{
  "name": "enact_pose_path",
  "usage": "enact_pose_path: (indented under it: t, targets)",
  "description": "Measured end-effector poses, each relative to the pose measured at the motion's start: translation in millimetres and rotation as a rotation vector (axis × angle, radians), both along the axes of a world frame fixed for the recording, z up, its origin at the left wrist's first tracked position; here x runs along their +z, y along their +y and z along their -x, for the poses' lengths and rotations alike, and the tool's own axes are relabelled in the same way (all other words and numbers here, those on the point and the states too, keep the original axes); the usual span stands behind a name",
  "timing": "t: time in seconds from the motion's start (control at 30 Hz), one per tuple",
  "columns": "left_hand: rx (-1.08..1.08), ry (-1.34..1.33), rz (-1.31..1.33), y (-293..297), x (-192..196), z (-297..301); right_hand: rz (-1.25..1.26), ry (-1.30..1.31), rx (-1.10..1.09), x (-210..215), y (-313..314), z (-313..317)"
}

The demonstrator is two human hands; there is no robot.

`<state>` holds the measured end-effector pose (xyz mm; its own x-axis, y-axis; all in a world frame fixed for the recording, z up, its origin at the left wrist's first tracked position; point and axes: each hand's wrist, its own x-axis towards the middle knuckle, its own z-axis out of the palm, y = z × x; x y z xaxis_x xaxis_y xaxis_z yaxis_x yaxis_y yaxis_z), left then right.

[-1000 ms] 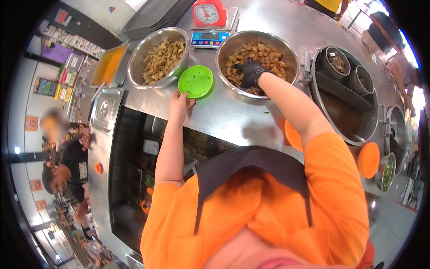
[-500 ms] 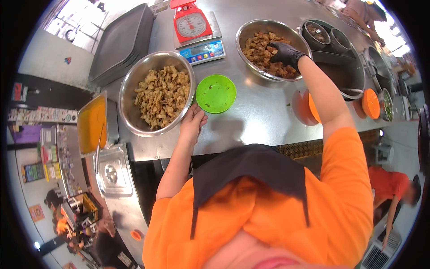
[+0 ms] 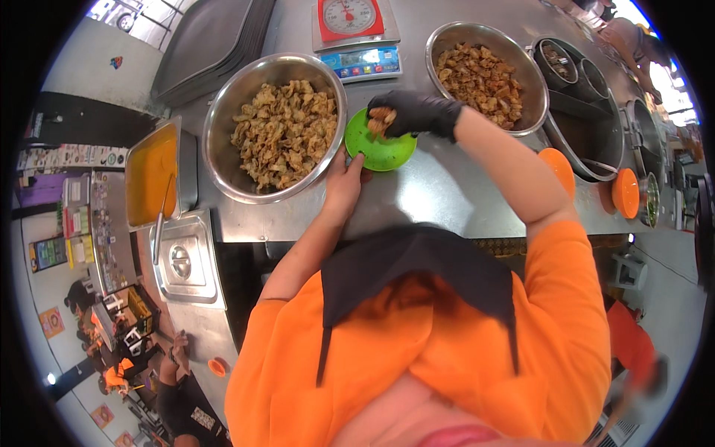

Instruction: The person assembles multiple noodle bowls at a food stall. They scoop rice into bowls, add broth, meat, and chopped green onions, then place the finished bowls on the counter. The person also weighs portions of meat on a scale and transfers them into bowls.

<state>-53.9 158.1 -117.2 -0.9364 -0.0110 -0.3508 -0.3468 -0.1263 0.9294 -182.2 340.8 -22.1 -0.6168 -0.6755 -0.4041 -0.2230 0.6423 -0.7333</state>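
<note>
Right grip [image 3: 406, 115] pinches fried pieces [image 3: 382, 117] over green plate [image 3: 381, 147].

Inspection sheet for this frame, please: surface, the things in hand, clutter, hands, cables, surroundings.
Surface: steel counter, bare and shiny in front of the person.
Job's things: green plate on the counter; browned fried pieces held above it; right bowl of darker pieces; left bowl of paler pieces.
Clutter: red dial scale, digital scale, stacked trays, pan of orange sauce, lidded pan, orange lids.
Hands: left hand bare, at the plate's near rim; right hand in a black glove, closed on the pieces.
Cables: nothing seen.
Surroundings: other people at lower left and at right.
</note>
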Motion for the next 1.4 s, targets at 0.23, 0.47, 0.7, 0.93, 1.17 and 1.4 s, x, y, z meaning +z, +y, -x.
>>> enact_pose_path:
  t: [0.23, 0.47, 0.7, 0.93, 1.17, 1.4]
  targets:
    - [-0.001, -0.043, 0.153, 8.6, 12.6, -4.7, 0.06, 0.387, 0.061, -12.1, 22.5, 10.0]
    - [-0.29, -0.139, 0.283, 2.5, 105.7, -25.1, -0.042, 0.608, 0.095, 70.5, 114.1, 43.4]
    - [-0.163, 0.167, 0.323, -15.7, 255.0, 90.1, -0.077, 0.304, -0.094, 87.4, 157.2, 46.2]
    - [-0.045, 0.428, 0.358, -33.0, 262.0, 262.8, 0.086, 0.156, -0.351, 79.5, 149.2, 85.8]
    - [-0.042, 0.307, 0.304, -34.2, 238.8, 315.5, 0.062, 0.348, -0.352, 74.7, 129.1, 114.3]
    - [-0.066, 0.266, 0.301, -46.8, 225.9, 317.6, 0.295, 0.326, -0.628, 119.9, 83.1, 157.6]
